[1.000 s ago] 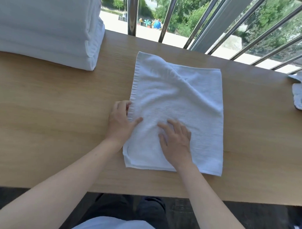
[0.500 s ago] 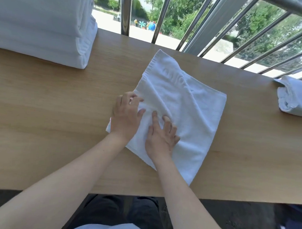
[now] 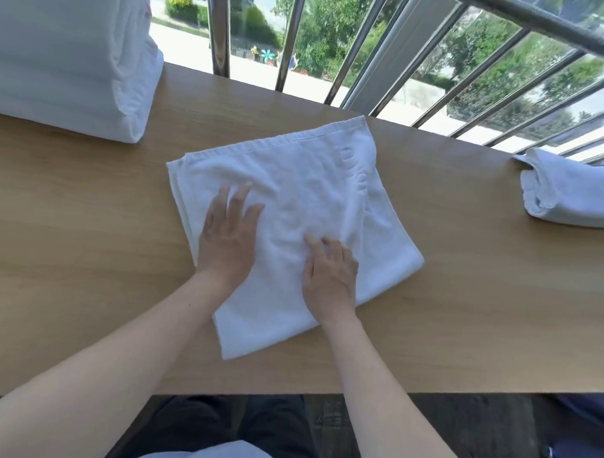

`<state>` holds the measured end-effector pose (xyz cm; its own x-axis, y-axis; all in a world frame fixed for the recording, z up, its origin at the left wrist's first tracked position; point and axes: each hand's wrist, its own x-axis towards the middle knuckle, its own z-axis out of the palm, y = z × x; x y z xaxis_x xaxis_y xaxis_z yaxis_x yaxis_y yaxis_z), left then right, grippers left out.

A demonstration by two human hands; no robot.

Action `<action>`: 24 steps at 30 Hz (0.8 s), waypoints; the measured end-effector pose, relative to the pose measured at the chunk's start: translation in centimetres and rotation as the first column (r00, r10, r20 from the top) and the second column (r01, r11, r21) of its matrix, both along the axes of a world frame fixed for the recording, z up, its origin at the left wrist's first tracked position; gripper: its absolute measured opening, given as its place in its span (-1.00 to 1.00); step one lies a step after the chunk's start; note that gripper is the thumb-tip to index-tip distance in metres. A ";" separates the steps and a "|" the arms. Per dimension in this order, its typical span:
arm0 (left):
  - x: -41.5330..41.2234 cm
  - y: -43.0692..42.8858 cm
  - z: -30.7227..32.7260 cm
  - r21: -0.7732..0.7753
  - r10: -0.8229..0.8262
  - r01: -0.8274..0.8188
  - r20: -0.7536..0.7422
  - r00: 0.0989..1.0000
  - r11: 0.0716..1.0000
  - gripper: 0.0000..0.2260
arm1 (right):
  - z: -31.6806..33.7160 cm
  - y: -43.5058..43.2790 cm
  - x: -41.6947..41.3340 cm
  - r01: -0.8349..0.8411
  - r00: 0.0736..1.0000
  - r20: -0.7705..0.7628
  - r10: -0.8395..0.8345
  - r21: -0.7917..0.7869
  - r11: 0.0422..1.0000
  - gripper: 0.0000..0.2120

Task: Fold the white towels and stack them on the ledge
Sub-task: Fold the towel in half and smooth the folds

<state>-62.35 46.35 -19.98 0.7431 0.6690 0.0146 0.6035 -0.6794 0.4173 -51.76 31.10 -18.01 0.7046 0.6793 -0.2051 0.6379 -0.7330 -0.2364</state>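
Wooden ledge, metal railing behind; left hand, right hand on towel.

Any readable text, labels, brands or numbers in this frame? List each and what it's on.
Nothing legible.
Embossed lettering woven into the flat towel: faint, distorted by folds, too unclear to read.
No other labels, numbers or signs can be made out.

The stack of folded towels runs past the top and left edges; the loose towel is cut by the right edge. Fingers of the left hand are blurred. Raised lettering on the spread towel is unreadable.
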 end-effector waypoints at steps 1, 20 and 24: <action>0.3 -1.4 -0.1 -0.043 -0.005 0.005 0.005 1.000 0.999 -0.56 | -0.1 0.0 0.2 -0.002 1.000 -0.006 0.003 0.033 0.999 -0.56; 6.1 -6.2 -0.9 -0.042 -0.133 0.129 -0.124 0.983 0.991 -0.47 | -2.9 -4.6 8.4 -0.042 0.998 -0.046 0.051 0.183 0.982 -0.40; 6.3 -6.4 -1.9 0.021 -0.135 0.142 -0.211 0.968 0.990 -0.41 | -3.9 -6.5 9.6 -0.037 0.999 -0.005 0.038 0.069 0.997 -0.33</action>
